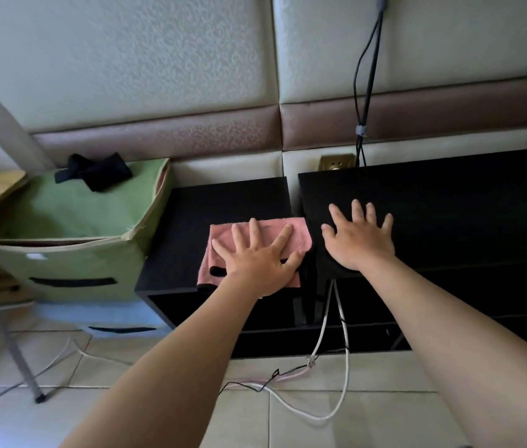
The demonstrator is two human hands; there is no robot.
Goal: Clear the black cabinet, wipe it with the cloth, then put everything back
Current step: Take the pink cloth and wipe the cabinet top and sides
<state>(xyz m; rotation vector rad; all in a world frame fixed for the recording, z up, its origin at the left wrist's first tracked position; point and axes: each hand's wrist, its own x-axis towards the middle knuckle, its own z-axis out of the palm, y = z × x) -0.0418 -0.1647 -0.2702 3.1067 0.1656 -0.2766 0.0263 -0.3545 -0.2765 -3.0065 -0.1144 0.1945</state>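
Pink cloth (291,232) lies flat on top of the black cabinet (216,205), at its right front corner. Your left hand (255,257) presses it down, palm flat, fingers spread wide, holding nothing in a curl. Your right hand (360,240) rests flat and spread the same way on the longer black unit (449,202) just right of the cabinet, apparently for support.

Progress, judged: the cabinet top shows nothing but the cloth, so clearing looks done. Wiping is the step in hand; how much of the top is covered, you cannot tell. Putting things back is left, and none of the removed items are clearly in view.

Containers: the green fabric box (77,263) stands just left of the cabinet, touching or nearly so. A black fabric item (94,171) lies on its green top at the back; whether that surface is a lid or a sunken flap is unclear, and the contents are hidden. The cabinet's open compartment below the top is too dark to read. White cables (341,399) trail on the floor in front of the cabinet.
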